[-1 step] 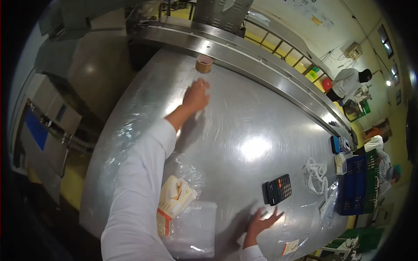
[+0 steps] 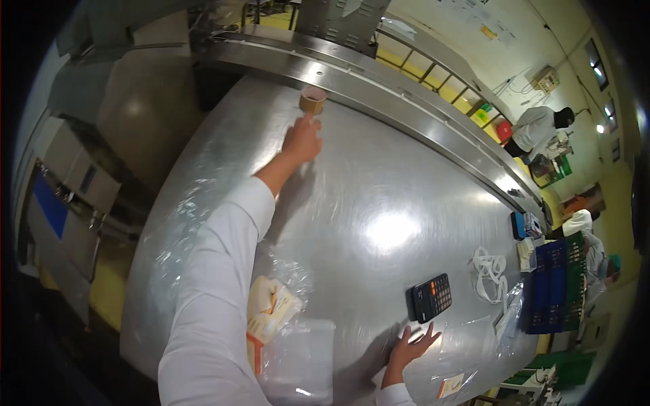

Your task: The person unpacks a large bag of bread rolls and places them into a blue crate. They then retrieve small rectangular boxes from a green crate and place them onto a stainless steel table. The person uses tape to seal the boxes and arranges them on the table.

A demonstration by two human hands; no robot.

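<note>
Head camera: I see the left hand [image 2: 302, 141], loosely uncurled and empty, just beside the far-left brown tape roll [image 2: 311, 105]; the right hand [image 2: 407, 350], splayed and empty, sits just nearside of the near-right black calculator [image 2: 431, 298].

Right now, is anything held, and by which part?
Nothing visibly held: left hand reaches toward the round brown tape roll, contact unclear; right hand is empty.

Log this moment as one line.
left hand: by tape roll, contact unclear; right hand: open near calculator; surface: metal table
</note>
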